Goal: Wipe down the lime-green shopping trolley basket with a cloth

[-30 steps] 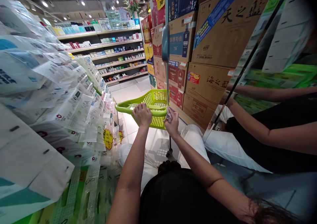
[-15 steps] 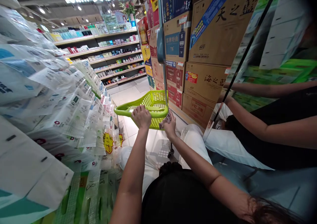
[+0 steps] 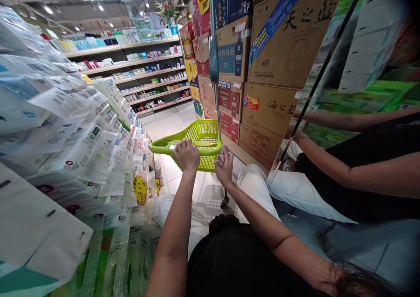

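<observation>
A lime-green plastic shopping basket (image 3: pixel 206 129) with lattice walls hangs in front of me, beside a grey metal pole (image 3: pixel 218 109). My left hand (image 3: pixel 187 154) is closed over its near rim, fingers curled over the edge. At the basket's near right corner, my right hand (image 3: pixel 225 168) pinches a crumpled greyish-pink cloth (image 3: pixel 221 157). The cloth lies against the outside of the rim. Parts of the fingers on both hands are hidden from this angle.
Plastic-wrapped white packs (image 3: pixel 82 152) are piled close on my left. Stacked cardboard cartons (image 3: pixel 267 109) and a mirrored panel (image 3: pixel 315 82) line the right. Shelves of small products (image 3: pixel 147 76) stand across the tiled floor (image 3: pixel 167 126). The pole's dark foot (image 3: pixel 225 202) is near my knees.
My right hand has shifted the cloth slightly along the basket's corner, and less of the cloth shows. My left hand keeps its place on the rim. The view has turned slightly.
</observation>
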Motion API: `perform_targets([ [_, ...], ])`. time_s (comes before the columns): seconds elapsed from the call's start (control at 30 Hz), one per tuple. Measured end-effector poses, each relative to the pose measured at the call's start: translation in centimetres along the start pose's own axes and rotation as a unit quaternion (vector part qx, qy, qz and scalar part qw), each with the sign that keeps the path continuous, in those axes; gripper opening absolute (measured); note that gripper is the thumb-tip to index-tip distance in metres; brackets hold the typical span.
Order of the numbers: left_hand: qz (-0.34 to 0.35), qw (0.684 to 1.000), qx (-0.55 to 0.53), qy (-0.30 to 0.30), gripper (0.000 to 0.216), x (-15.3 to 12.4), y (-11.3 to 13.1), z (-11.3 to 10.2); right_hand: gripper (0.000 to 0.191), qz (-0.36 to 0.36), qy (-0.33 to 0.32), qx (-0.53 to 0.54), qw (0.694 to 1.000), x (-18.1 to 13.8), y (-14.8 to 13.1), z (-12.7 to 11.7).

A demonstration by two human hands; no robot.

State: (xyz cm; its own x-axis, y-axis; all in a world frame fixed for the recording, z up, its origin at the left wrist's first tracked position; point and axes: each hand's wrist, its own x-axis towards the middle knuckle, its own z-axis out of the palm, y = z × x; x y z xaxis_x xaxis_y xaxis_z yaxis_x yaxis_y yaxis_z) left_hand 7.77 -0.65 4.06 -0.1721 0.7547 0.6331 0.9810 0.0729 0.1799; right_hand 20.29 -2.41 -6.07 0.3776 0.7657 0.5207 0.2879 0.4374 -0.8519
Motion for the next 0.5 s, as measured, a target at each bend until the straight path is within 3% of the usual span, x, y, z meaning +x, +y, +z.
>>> perform_targets([
  [0.3,0.005,1.000,-0.007,-0.011,0.030,-0.4,0.3,-0.4,0.068,0.009,-0.031,0.013,0.999,5.4,2.6,-0.9],
  [0.5,0.002,1.000,-0.002,-0.008,0.030,-0.2,0.2,-0.3,0.073,-0.039,-0.046,-0.039,0.997,3.7,1.4,-1.7],
])
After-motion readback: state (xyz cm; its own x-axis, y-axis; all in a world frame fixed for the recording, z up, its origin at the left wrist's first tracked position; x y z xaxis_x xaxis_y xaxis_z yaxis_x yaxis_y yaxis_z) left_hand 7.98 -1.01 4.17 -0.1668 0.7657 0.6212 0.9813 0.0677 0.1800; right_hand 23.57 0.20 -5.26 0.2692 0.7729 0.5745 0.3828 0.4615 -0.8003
